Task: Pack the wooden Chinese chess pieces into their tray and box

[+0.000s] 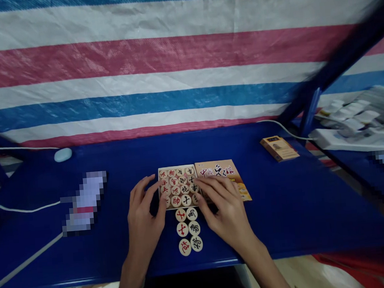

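An open box [175, 168] of round Chinese chess pieces, lettered in red and black, sits on the blue table. At its left edge, my left hand [145, 209] has its fingers apart, with thumb and index fingertips at the outer column of pieces. My right hand [226, 208] mirrors it at the right edge, fingers spread, index and thumb tips by the outer black pieces. Neither hand shows a piece lifted. Below the box lie several loose pieces in two columns, red pieces [182, 229] left and black pieces [194, 228] right. The box lid [239, 171] lies partly under my right hand.
A blurred-out phone [86, 201] with a cable lies at the left. Behind it is a white rounded object [63, 154]. A small brown box [279, 148] stands at the back right. A white power strip [357, 138] and a striped sheet [171, 54] are beyond.
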`<state>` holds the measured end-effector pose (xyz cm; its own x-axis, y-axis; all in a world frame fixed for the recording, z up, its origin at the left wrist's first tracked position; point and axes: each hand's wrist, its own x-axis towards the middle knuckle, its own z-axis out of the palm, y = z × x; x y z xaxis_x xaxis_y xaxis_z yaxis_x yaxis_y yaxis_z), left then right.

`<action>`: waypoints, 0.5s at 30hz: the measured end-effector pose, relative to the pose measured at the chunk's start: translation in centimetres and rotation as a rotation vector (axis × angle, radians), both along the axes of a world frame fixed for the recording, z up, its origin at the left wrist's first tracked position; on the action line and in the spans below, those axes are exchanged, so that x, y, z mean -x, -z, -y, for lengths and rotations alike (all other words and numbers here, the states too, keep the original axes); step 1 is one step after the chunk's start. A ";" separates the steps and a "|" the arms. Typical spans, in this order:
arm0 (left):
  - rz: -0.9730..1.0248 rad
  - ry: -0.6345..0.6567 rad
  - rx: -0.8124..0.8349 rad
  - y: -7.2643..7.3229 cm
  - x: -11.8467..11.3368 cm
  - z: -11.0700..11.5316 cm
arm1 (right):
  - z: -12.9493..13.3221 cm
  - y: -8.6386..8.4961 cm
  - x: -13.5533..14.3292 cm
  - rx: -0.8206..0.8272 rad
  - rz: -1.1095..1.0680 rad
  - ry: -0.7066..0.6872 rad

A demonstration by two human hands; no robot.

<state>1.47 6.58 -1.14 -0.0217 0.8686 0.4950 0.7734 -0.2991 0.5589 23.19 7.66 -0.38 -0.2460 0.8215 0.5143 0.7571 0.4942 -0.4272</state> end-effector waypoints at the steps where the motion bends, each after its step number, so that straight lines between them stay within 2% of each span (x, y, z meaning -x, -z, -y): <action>1: -0.015 0.016 -0.004 0.0 -0.1 0.1 | 0.2 0.0 0.1 0.007 0.002 -0.021; 6: -0.065 0.063 0.003 0.1 0.0 0.6 | 0.7 -0.4 0.2 0.050 0.005 -0.112; 11: -0.025 0.071 -0.010 0.4 0.4 0.8 | 0.9 -0.2 -0.3 0.038 -0.072 -0.099; 15: 0.019 0.015 -0.043 0.1 0.5 1.0 | 1.2 0.0 -0.4 0.003 -0.148 -0.060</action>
<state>1.00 5.59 -1.21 -0.0181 0.8471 0.5311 0.7582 -0.3347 0.5596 23.61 6.45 -0.34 -0.2164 0.8095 0.5458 0.6553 0.5348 -0.5334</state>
